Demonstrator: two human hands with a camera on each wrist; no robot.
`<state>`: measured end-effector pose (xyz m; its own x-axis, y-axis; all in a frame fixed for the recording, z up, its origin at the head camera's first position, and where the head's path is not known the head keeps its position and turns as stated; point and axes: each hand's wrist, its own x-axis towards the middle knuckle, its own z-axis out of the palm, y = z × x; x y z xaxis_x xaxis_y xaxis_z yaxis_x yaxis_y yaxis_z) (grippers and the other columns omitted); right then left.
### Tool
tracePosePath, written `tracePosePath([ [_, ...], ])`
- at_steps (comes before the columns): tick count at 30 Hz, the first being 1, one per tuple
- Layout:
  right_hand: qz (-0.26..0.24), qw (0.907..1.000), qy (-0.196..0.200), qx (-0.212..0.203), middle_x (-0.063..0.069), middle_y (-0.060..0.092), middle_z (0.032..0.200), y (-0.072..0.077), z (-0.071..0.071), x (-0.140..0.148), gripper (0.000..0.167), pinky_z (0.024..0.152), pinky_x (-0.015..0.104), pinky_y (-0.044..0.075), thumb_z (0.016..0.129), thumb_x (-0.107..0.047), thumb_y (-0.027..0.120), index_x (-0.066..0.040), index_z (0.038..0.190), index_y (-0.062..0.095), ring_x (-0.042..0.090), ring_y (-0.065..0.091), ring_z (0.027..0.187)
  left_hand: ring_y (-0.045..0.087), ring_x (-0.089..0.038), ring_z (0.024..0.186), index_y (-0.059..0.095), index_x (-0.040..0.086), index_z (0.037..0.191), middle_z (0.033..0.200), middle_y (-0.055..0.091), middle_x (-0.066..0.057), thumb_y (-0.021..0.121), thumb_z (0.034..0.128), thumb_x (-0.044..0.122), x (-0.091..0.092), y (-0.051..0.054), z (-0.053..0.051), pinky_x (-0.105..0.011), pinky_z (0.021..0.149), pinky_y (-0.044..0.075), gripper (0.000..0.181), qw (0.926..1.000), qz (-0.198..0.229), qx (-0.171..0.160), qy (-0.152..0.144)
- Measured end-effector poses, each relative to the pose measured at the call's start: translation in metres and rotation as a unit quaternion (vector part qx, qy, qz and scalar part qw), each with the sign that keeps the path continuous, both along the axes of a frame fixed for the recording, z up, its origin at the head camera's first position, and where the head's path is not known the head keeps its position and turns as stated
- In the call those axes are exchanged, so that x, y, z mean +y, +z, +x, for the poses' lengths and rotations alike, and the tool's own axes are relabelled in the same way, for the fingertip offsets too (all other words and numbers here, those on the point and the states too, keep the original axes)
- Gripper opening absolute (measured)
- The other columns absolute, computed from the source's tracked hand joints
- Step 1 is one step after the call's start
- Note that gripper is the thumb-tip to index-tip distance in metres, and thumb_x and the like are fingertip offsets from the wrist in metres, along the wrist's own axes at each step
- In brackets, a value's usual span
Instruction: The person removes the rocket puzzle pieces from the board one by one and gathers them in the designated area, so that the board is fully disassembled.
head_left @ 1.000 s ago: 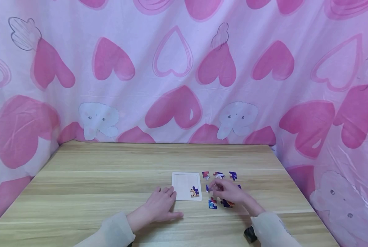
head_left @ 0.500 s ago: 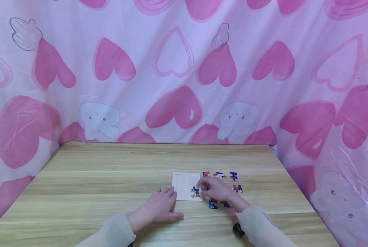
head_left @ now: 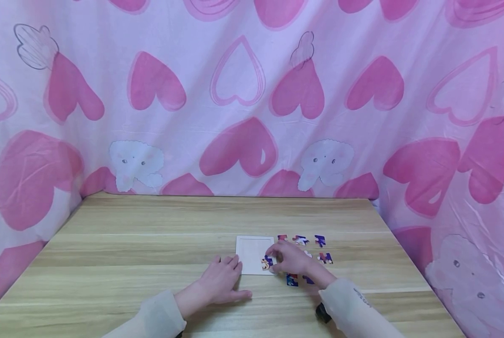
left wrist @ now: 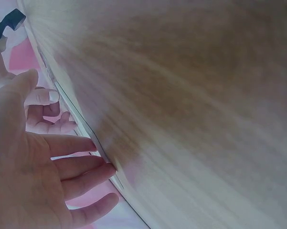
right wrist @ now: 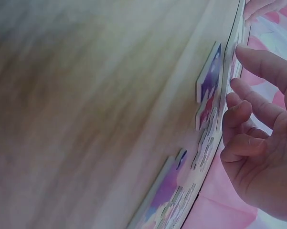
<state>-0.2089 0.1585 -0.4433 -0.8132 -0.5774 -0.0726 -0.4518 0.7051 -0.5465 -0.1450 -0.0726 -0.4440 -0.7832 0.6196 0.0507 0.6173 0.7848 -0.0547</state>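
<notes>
A pale wooden puzzle tray [head_left: 249, 249] lies flat on the table, with one jigsaw puzzle piece [head_left: 267, 264] in its lower right corner, printed orange and purple. My right hand [head_left: 291, 258] reaches over the tray's right border, thumb and forefinger pinching that piece at its edges. In the right wrist view the other fingers of this right hand [right wrist: 265, 129] are curled in. My left hand [head_left: 220, 279] rests beside the tray, fingertips on its left edge and thumb spread toward me. Seen from the left wrist, the fingers [left wrist: 88, 183] are nearly straight.
Loose puzzle pieces lie right of the tray: a red one [head_left: 282, 238], a white and purple one [head_left: 301, 240], a dark purple one [head_left: 320, 241] and several more nearer me. My right hand covers part of them. A pink heart-patterned curtain [head_left: 235, 141] hangs behind the table [head_left: 150, 225].
My right hand has moved left from the loose pieces to the piece in the tray's corner, uncovering a red and purple piece on the right. My left hand has stayed put.
</notes>
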Motion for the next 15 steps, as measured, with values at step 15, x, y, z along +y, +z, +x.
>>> tracePosePath([
  [15,0.016,0.999,-0.007,-0.041,-0.004,0.048,0.084,-0.001,-0.0089,-0.0058,0.032,0.067,0.028,0.038,0.069,-0.018,0.074,-0.017,0.096,0.058,0.014,0.044,0.077,0.047,-0.028,0.109,0.055,0.0,0.117,0.12,0.051,-0.017,0.04,0.0756,0.07,0.0004,0.0002,0.0001,-0.049,0.086,0.037,0.082,1.0,0.001,-0.002,-0.001],
])
